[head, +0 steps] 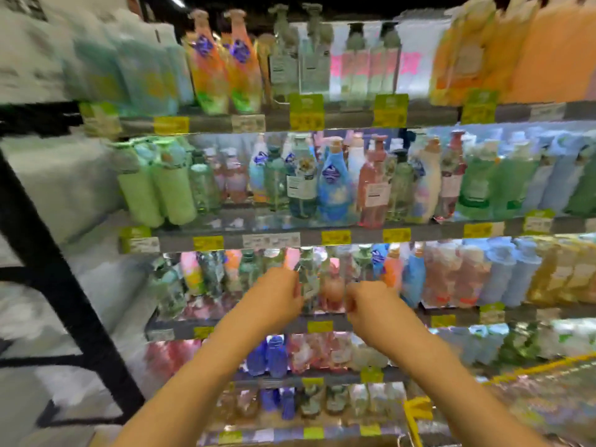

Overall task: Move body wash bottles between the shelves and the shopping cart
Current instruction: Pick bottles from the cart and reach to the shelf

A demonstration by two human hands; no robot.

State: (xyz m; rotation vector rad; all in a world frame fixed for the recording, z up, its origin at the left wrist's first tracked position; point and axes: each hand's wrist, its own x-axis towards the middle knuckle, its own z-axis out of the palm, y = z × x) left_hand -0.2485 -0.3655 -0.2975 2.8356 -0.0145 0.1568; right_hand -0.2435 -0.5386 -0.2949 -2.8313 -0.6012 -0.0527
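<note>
Item: clear green-tinted pump bottle, third shelf. My left hand grips it for removal; right hand curled, contents indeterminate.

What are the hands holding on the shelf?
Both hands reach the third shelf. The left hand meets a blurry clear greenish bottle at its upper body; the right hand is curled beside it. Actual grips cannot be told.

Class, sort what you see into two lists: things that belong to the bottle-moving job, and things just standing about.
In the job:
left hand
right hand
clear green bottle between the hands
shopping cart

Standing about:
yellow price tags
orange bottles, top shelf
black frame
</note>
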